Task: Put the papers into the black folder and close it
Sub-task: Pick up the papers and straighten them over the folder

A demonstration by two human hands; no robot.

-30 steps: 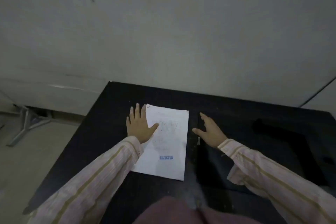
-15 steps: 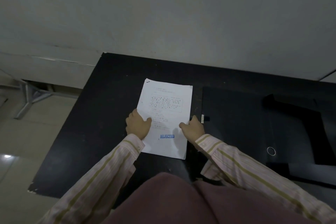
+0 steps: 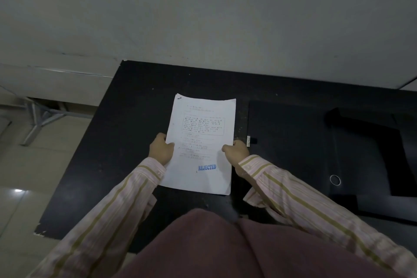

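White printed papers (image 3: 203,124) with a blue "REJECTED" stamp are held slightly lifted over the black table (image 3: 126,133). My left hand (image 3: 160,148) grips their left edge and my right hand (image 3: 235,151) grips their right edge. The black folder (image 3: 288,146) lies open on the table just right of the papers, with a small metal clasp on its left edge and a ring hole near the spine. Its right half is dark and hard to make out.
A grey wall (image 3: 203,18) rises behind the table's far edge. A metal leg frame (image 3: 38,117) stands on the tiled floor to the left. My dark red lap (image 3: 225,248) fills the bottom of the view.
My left hand came off the top of the sheet and my right hand left the folder; both now pinch the papers' side edges and have raised them a little. The view tilted down.
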